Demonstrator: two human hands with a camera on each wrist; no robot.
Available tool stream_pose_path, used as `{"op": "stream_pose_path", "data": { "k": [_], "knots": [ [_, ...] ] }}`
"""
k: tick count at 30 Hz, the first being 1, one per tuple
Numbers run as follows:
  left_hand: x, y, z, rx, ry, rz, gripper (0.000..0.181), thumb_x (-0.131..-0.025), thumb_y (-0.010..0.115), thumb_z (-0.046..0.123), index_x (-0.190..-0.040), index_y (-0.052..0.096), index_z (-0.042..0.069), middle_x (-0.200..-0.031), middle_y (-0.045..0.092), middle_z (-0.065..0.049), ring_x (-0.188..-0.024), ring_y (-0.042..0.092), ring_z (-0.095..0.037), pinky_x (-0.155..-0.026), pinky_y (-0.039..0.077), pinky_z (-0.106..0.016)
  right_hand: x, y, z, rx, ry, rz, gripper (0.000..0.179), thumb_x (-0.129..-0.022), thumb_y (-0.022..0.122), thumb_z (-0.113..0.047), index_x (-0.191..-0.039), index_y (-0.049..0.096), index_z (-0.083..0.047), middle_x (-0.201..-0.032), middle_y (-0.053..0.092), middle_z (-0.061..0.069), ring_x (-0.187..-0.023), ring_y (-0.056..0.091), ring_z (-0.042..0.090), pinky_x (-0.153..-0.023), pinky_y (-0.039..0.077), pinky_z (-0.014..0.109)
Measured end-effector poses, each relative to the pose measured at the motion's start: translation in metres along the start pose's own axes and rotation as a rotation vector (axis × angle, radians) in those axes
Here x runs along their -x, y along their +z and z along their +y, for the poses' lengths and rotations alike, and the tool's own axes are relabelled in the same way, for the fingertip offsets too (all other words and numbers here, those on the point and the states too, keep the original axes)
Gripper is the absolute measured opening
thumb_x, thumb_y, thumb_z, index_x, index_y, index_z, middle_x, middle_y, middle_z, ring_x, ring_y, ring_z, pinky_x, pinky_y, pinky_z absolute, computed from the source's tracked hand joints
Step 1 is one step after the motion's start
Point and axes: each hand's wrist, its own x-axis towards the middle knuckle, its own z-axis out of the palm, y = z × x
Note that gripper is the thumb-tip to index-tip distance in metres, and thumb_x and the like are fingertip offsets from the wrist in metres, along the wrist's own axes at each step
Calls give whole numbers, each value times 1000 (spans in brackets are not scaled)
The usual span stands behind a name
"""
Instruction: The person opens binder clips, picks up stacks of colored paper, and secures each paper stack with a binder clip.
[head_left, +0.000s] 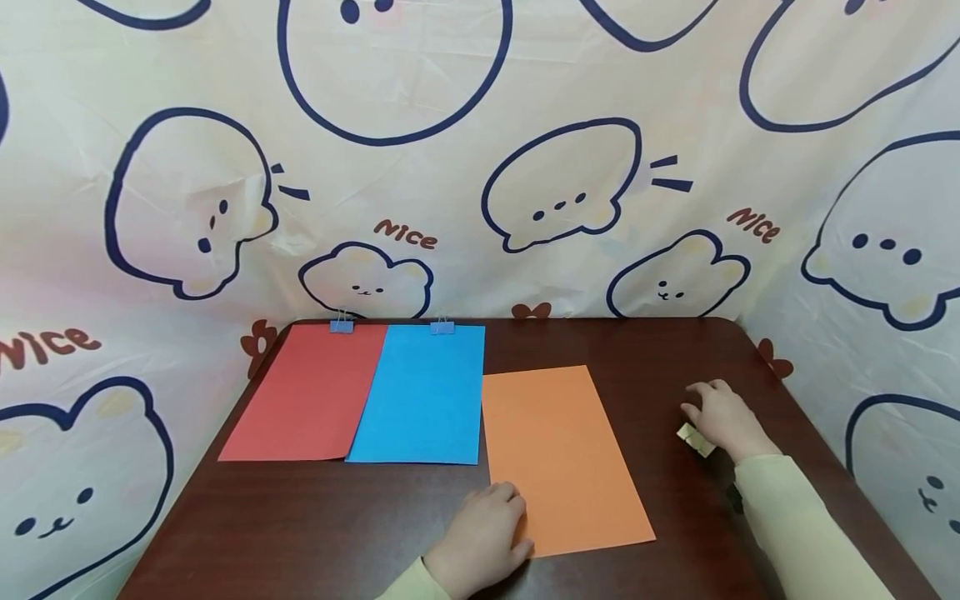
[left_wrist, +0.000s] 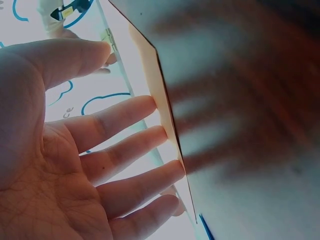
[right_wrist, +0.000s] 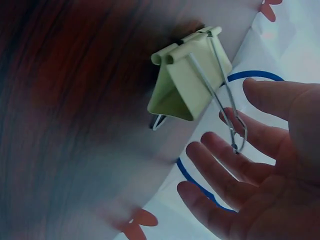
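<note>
An orange sheet of paper (head_left: 566, 458) lies slightly askew on the brown table. At its lower left edge rests my left hand (head_left: 483, 533); in the left wrist view the fingertips (left_wrist: 160, 134) meet the paper's edge, fingers nearly straight. Over on the right, my right hand (head_left: 729, 419) hovers just beyond a pair of pale yellow binder clips (head_left: 696, 440). Seen from the right wrist, the clips (right_wrist: 187, 82) stand side by side on the tabletop, wire handles tilted toward the loosely spread fingers (right_wrist: 215, 172). The fingers do not visibly close on the handles.
Left of the orange sheet, a red sheet (head_left: 303, 396) and a blue sheet (head_left: 423, 396) lie side by side, with blue binder clips (head_left: 442, 327) at their far edges. A small dark object (head_left: 735, 498) sits partly hidden by the right sleeve. A patterned curtain (head_left: 450, 183) surrounds the table.
</note>
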Motion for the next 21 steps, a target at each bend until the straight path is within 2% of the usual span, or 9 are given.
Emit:
{"op": "stream_pose_path", "data": {
  "k": [11, 21],
  "knots": [
    [-1, -1, 1, -21, -2, -9, 32, -91, 76, 42, -105, 75, 13, -103, 66, 3, -92, 64, -15, -81, 56, -38, -7, 6, 4, 2, -53, -64, 33, -103, 59, -12, -124, 63, 13, -120, 58, 37, -104, 62, 50, -88, 52, 60],
    [-1, 0, 1, -27, 1, 3, 32, -90, 77, 42, -105, 75, 13, -103, 66, 3, -93, 65, -15, -82, 56, -38, -9, 10, 3, 2, -65, -66, 31, -102, 59, -12, -122, 66, 11, -120, 60, 36, -110, 60, 52, -92, 51, 63]
  ]
}}
